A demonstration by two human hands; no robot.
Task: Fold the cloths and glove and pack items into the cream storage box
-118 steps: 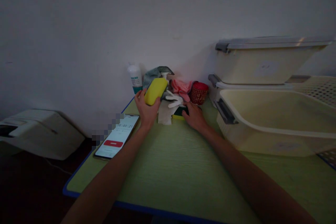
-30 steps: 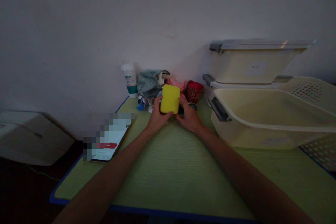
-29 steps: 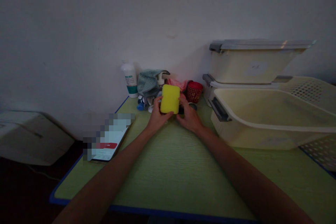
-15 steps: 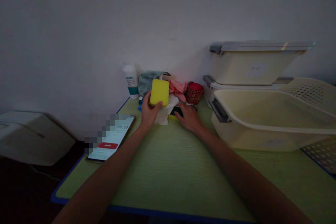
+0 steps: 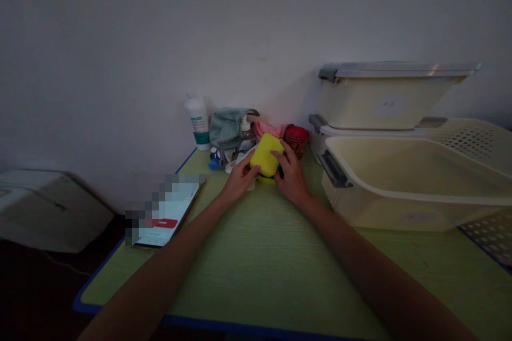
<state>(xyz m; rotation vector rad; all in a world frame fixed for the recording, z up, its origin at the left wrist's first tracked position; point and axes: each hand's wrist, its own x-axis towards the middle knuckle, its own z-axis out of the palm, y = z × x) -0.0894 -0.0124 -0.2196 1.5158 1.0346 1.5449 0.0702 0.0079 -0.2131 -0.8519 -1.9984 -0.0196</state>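
A yellow sponge (image 5: 264,155) is raised over the far part of the table, its broad face toward me. My left hand (image 5: 240,175) grips its lower left side. On the opposite side, my right hand (image 5: 291,175) has thumb and fingers closed on the right edge. Just beneath it, partly hidden, a second yellow and dark sponge (image 5: 267,180) lies by a white cloth or paper (image 5: 251,185). Behind stand a pump bottle (image 5: 245,133), a grey-green cloth (image 5: 226,125), a pink cloth (image 5: 269,129) and a red woven basket (image 5: 296,138).
A white and teal bottle (image 5: 198,125) stands by the wall. At the left edge lies a phone (image 5: 168,222). Cream bins take up the right: an open one (image 5: 372,210) in front, a lidded one (image 5: 376,101) stacked behind. The green table (image 5: 256,266) has a blue edge.
My left hand has brought the yellow sponge right and slightly down, tilting it. My right hand has come off the lower sponge and taken the raised one's right side.
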